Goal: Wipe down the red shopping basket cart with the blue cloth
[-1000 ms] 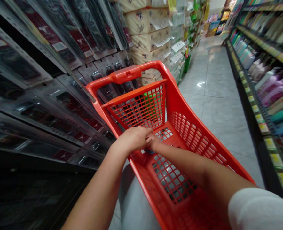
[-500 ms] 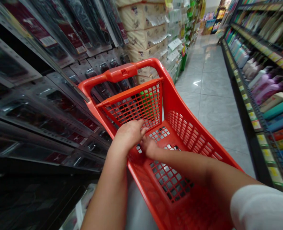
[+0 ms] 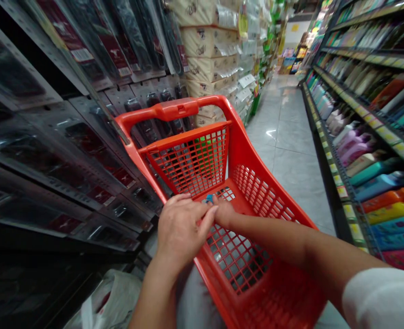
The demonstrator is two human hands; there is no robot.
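Small blue object (image 3: 208, 199), between left hand (image 3: 179, 230), open, and right hand (image 3: 223, 212), grip unclear, above red shopping cart (image 3: 174, 109)

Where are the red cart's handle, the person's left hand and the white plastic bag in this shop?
Red cart handle (image 3: 176, 109): head view, middle of the grip.
Left hand (image 3: 179, 233): head view, back of the hand.
White plastic bag (image 3: 114, 299): head view, middle of the bag.

a white fabric sleeve (image 3: 383, 299) on the right arm (image 3: 325, 260), bare left hand (image 3: 179, 233), bare right hand (image 3: 224, 211), bare forearms (image 3: 273, 240)
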